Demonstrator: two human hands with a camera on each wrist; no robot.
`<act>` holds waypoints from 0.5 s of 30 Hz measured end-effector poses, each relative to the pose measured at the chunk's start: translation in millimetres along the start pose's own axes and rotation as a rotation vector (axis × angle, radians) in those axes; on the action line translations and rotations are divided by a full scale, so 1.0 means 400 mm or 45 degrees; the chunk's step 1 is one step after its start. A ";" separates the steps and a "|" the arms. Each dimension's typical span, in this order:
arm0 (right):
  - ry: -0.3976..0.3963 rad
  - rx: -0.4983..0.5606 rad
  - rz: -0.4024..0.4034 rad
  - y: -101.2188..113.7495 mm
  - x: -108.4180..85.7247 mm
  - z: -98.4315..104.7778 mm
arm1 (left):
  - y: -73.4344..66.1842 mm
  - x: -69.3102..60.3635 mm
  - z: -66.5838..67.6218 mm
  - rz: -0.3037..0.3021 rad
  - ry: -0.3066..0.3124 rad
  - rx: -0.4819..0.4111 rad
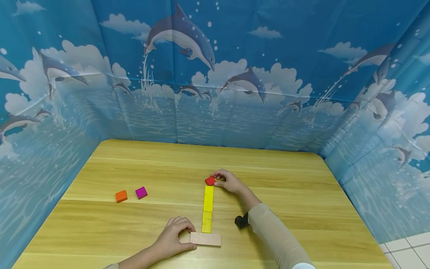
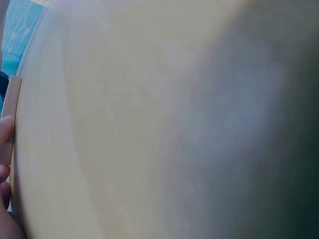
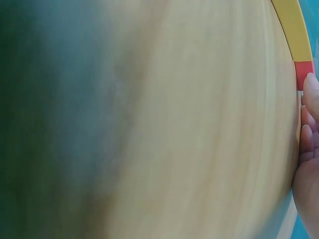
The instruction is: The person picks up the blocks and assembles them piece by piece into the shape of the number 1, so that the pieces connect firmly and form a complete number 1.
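My right hand (image 1: 230, 182) pinches a small red block (image 1: 210, 181) between thumb and fingers at the far end of a yellow row. That row is made of yellow blocks (image 1: 208, 198) laid end to end on the table. Across its near end lies a plain wooden block (image 1: 205, 239), and my left hand (image 1: 174, 236) grips its left end, thumb on the near edge and fingers on the far edge. The right wrist view shows the thumb on the red block (image 3: 303, 75) beside the yellow. In the left wrist view the wooden block (image 2: 11, 107) appears at the edge.
Left of the row, an orange block (image 1: 121, 196) and a magenta block (image 1: 141, 192) lie apart on the wooden table (image 1: 161, 164). A black object (image 1: 241, 221) is at the right wrist. Behind the table hangs a dolphin-print curtain (image 1: 231, 123).
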State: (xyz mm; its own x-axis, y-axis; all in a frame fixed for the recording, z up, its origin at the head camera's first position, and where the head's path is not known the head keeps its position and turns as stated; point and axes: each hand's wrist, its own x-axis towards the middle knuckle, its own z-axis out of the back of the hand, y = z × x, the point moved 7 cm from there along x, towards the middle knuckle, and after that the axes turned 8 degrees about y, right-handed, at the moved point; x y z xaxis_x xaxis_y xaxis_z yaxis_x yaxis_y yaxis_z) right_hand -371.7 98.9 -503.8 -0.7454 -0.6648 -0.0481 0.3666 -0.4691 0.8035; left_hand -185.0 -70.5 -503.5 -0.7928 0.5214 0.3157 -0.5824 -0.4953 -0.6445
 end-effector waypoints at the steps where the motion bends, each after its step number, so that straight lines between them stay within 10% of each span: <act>1: 0.004 -0.001 -0.004 0.000 0.001 0.000 | 0.000 0.000 0.000 0.000 0.000 0.000; 15: 0.024 0.035 0.015 0.004 0.001 -0.003 | 0.000 0.000 0.000 0.008 0.003 0.000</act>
State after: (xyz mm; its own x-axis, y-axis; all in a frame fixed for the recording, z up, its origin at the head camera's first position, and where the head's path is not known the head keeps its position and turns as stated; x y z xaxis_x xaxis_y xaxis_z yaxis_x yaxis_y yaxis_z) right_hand -371.0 97.3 -503.3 -0.7302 -0.6815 -0.0493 0.3600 -0.4450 0.8199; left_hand -184.9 -70.6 -503.4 -0.7960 0.5198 0.3102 -0.5775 -0.4988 -0.6462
